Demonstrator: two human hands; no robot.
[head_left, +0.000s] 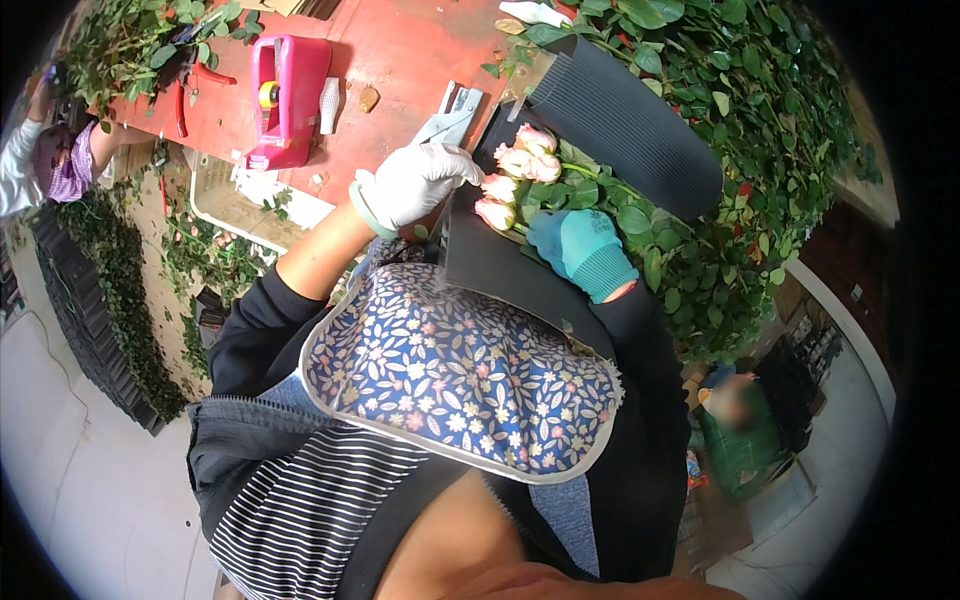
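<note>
My left hand point(422, 186), in a white glove, is closed with its fingertips pinched beside the rose heads; what they hold, if anything, I cannot make out. Several pale pink roses point(528, 160) lie with their heads toward that hand on a black sheet point(495, 258). My right hand point(585, 252), in a teal glove, is curled over the green stems just below the lower blooms; its fingertips are partly hidden. Just beyond my left hand, a grey-blue stapler point(452, 118) sits at the table edge. Over the stems' far side arches a dark ribbed sheet point(630, 125).
A pink tape dispenser point(292, 100), white mesh sleeve point(329, 106) and red-handled pruners point(181, 108) rest on the red table point(390, 50). Leafy stems point(790, 130) heap at the right. A cream crate point(225, 215) stands left. Other people are at the far left and lower right.
</note>
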